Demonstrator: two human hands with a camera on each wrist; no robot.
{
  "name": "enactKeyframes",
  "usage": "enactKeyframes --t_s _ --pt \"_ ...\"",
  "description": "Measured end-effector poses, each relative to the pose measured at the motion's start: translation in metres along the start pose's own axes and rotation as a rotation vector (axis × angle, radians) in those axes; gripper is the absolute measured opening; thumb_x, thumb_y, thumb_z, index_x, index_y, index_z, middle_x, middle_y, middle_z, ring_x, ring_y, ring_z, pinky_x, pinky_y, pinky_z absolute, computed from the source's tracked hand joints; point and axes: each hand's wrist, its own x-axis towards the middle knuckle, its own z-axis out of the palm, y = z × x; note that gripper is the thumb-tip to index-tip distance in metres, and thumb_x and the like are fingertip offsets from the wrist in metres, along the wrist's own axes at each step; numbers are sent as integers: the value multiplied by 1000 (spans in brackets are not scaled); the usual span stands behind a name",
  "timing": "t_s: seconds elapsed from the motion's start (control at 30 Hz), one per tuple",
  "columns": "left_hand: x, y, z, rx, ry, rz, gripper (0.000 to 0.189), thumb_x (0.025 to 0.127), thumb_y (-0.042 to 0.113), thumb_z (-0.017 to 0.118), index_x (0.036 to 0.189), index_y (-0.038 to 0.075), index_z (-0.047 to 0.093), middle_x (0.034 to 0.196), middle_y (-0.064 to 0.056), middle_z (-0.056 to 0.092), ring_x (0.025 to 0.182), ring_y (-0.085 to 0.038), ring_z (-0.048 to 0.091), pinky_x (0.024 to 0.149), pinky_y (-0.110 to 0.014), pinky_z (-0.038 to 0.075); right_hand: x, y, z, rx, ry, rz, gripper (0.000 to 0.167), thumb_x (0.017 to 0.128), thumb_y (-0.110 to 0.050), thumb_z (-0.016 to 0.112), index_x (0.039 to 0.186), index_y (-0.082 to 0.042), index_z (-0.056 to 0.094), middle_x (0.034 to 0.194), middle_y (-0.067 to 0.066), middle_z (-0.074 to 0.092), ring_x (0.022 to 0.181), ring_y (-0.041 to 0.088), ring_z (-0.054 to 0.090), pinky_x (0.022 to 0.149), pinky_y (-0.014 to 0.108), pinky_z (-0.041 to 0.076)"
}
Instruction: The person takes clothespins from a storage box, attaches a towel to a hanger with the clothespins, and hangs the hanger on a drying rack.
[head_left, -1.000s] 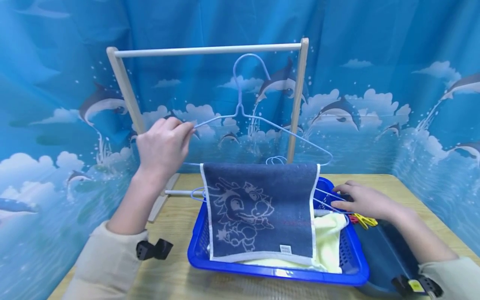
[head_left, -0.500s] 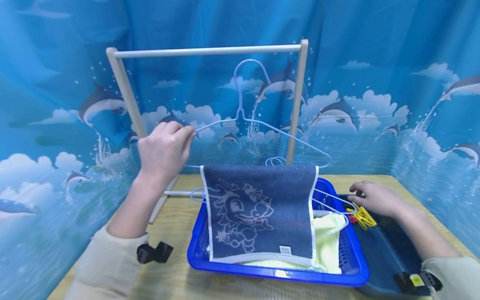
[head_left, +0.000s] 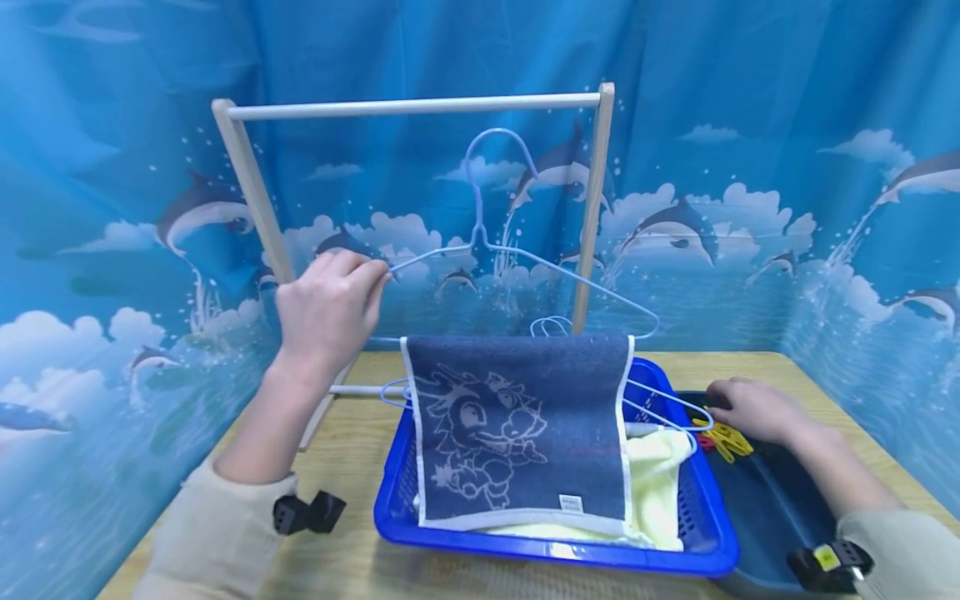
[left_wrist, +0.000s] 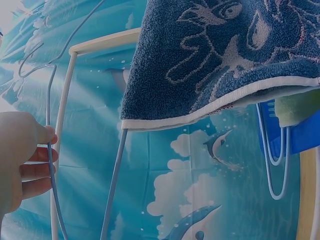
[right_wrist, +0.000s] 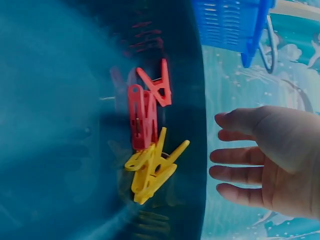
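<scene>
In the head view my left hand (head_left: pixel 326 307) pinches the left arm of a pale blue wire hanger (head_left: pixel 478 236) between thumb and fingers. A dark blue towel (head_left: pixel 517 433) with a cartoon dragon is folded over the hanger's bottom bar. My right hand (head_left: pixel 757 410) hovers over the far end of a dark tray (head_left: pixel 787 508), fingers extended and holding nothing. Close by lie yellow clothespins (head_left: pixel 726 442). The right wrist view shows red clothespins (right_wrist: pixel 144 117) beside the yellow ones, inside the tray, apart from my fingers.
Behind the towel stands a blue basket (head_left: pixel 558 552) with pale yellow cloth (head_left: pixel 660 487) and more wire hangers (head_left: pixel 671 408) laid across it. A wooden rack with a white rail (head_left: pixel 420 107) rises at the back. A dolphin-print curtain (head_left: pixel 712 225) encloses the table.
My right hand has left the basket's right edge and the hangers there, moving right over the tray. The left hand has sunk slightly with the hanger and towel.
</scene>
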Motion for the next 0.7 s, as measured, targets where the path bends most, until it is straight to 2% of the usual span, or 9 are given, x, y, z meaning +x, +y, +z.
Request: enactKeyframes --t_s 0.17,0.33,0.53,0.7 --pt "0 0 2 0 6 2 11 83 15 69 85 5 72 79 -11 67 74 -29 63 39 -39 44 2 0 5 -76 38 7 31 80 -15 67 103 6 61 92 21 60 85 40 59 71 52 47" --pt "-1 0 2 4 1 2 12 85 15 68 86 4 73 79 -11 67 74 -29 62 39 -40 45 6 -3 5 -86 64 25 28 82 -15 66 101 4 61 93 21 59 85 41 58 68 53 46" --pt "-2 -1 3 6 7 6 12 85 16 67 86 4 73 79 -11 67 74 -29 62 39 -40 44 11 -5 8 -108 83 2 19 81 -14 66 94 0 63 85 14 59 77 35 59 64 50 47" --pt "-3 -1 4 10 17 16 10 83 14 70 85 4 73 78 -11 67 72 -29 62 38 -40 44 10 -3 16 -165 134 -35 13 78 -10 66 88 -3 62 77 9 56 68 30 58 54 47 46"
